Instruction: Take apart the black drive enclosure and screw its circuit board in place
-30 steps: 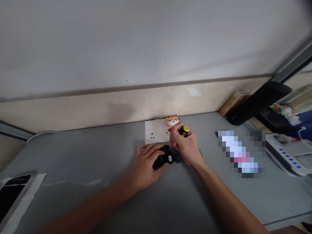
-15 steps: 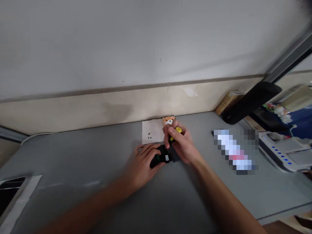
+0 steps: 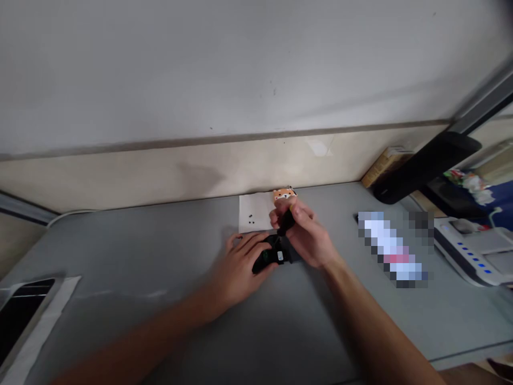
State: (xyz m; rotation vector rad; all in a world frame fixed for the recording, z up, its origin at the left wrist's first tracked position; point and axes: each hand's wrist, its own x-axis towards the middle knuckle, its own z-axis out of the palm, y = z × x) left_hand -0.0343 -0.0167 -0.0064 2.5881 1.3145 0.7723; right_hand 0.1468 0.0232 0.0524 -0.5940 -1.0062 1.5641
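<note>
A small black device point(image 3: 262, 261) with green markings and a small white label lies on the grey desk. My left hand point(image 3: 244, 262) is closed over its left side and presses it against the desktop. In my right hand point(image 3: 306, 230) is a screwdriver point(image 3: 286, 222) with a black and yellow handle, held between thumb and fingers. Its lower end points down at the top of the device; the exact tip is too small to make out. Just behind, several tiny dark pieces that look like screws point(image 3: 250, 219) rest on a white sheet of paper point(image 3: 260, 208).
An orange and white animal-face item point(image 3: 284, 193) sits at the paper's right edge. Right of my hands lies a blurred-out phone-like object point(image 3: 390, 248). Farther right are a white device with blue buttons point(image 3: 467, 254), a black cylinder point(image 3: 428, 166) and a box point(image 3: 385, 166). A dark tablet-like panel point(image 3: 24, 310) lies left.
The view has shifted slightly. My right hand has turned the screwdriver, so its black side shows more and the yellow end shows less. My left hand keeps its hold on the device.
</note>
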